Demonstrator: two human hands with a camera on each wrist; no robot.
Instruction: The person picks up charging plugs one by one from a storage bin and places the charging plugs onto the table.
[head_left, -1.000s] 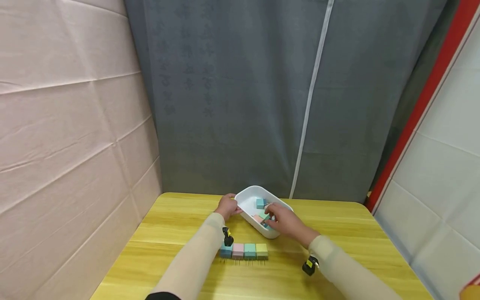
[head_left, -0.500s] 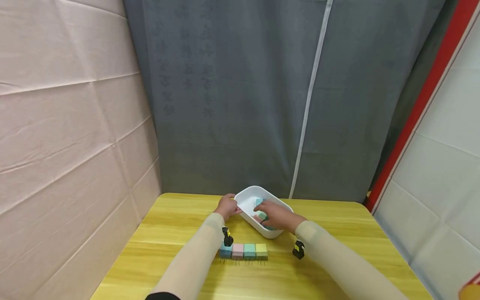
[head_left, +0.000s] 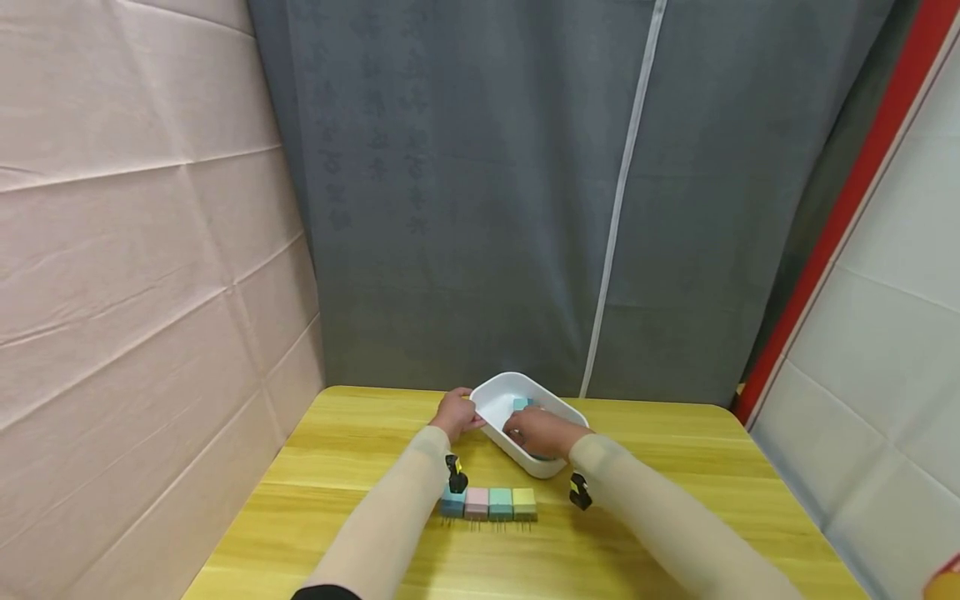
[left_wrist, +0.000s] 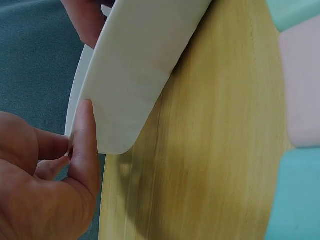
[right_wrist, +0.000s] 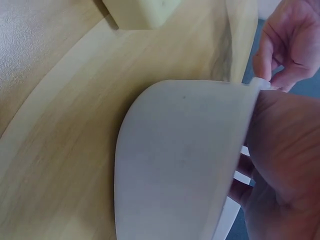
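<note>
My left hand (head_left: 453,412) pinches the rim of a white plastic tub (head_left: 516,452) at its left end, thumb and fingers on either side of the wall in the left wrist view. Over the tub's near right side reaches my right hand (head_left: 543,432), fingers bent down inside. Its fingertips are hidden, and I cannot tell whether they hold anything. A light blue block (head_left: 520,403) shows in the tub just beyond that hand. In the right wrist view, the tub's outer wall (right_wrist: 175,160) hides most of the right fingers.
A row of small pastel blocks stands in front of the tub: blue (head_left: 452,505), pink (head_left: 476,504), green (head_left: 500,504) and yellow (head_left: 524,504), with thin dark lines at their front. All rest on a wooden table (head_left: 360,417); a grey curtain (head_left: 450,250) hangs behind.
My right hand has moved left and lower into the tub, its fingers now covering the pink and green blocks that showed there. The left hand has kept its hold on the rim.
</note>
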